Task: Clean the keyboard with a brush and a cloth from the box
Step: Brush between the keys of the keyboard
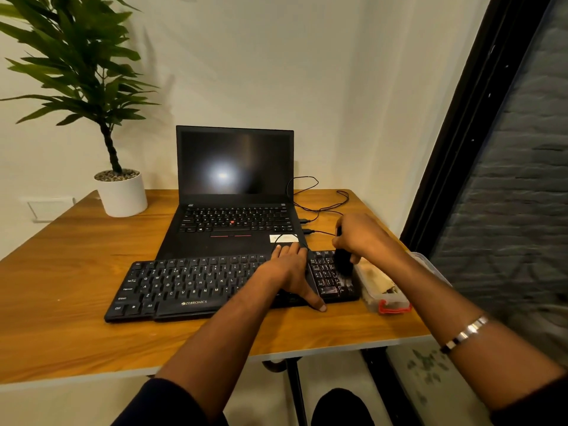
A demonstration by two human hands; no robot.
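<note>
person: two bare forearms | left sleeve (172, 404): dark, pushed up near the elbow | right sleeve (534, 401): dark, likewise pushed up | right wrist: silver metal bangle (465, 332), plain band | no rings visible
</note>
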